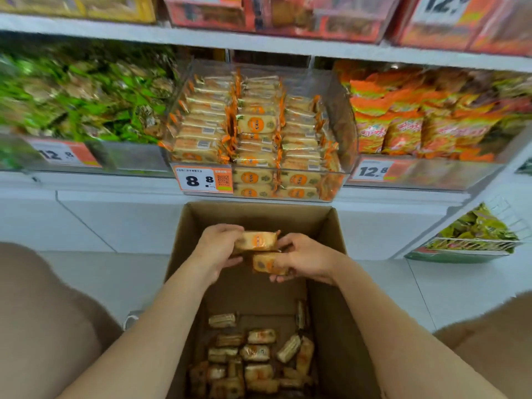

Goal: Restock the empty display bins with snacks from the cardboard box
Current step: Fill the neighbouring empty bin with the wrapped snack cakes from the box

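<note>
Cardboard box sits near, the almost full display bin far behind it. Above the box, the left hand curls its fingers round the top pack and the right hand grips the bottom pack. On that full bin they may slide off.

Upper shelf: yellow cartons left, red cartons right. Below: green-wrapped packets left, orange bags right. 8.8 price tag centre. Wire basket low at far right. White tiled floor.
</note>
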Demonstrator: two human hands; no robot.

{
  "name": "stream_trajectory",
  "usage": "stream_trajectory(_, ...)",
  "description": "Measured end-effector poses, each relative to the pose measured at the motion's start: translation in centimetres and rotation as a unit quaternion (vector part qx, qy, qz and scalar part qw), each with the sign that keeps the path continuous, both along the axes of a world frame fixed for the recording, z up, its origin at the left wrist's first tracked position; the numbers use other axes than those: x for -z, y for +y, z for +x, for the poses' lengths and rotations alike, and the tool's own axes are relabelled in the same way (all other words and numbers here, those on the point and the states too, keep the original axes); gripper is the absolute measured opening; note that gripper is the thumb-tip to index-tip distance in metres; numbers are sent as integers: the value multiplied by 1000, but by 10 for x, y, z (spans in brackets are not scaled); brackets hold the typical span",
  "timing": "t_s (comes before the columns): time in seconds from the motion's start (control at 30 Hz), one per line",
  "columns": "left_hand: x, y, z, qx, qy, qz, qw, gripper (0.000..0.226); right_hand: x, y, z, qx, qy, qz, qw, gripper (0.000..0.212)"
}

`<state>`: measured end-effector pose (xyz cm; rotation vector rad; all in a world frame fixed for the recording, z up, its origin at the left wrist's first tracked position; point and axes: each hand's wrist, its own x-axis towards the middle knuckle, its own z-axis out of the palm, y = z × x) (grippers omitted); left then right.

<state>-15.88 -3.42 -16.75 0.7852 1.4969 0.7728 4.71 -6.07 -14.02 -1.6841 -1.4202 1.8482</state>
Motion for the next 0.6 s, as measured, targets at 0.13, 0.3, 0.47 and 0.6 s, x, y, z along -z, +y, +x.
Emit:
stream_trajectory(0.13,-38,1,-5,60,103,60,991,14,-57,-2,1,-130,-160,109,972,49)
stream_trajectory(0.3,-88,-5,-8,136,76,45,987,15,-96,0,1,23,-25,148,988,37)
stream_trajectory(0.47,-139,-5,-11,105,-7,87,991,22,-112,1,0,152,44,152,976,33)
stream_trajectory(0.6,-172,-1,-11,116,39,187,975,39,-132,4,-7,200,150,162,955,33)
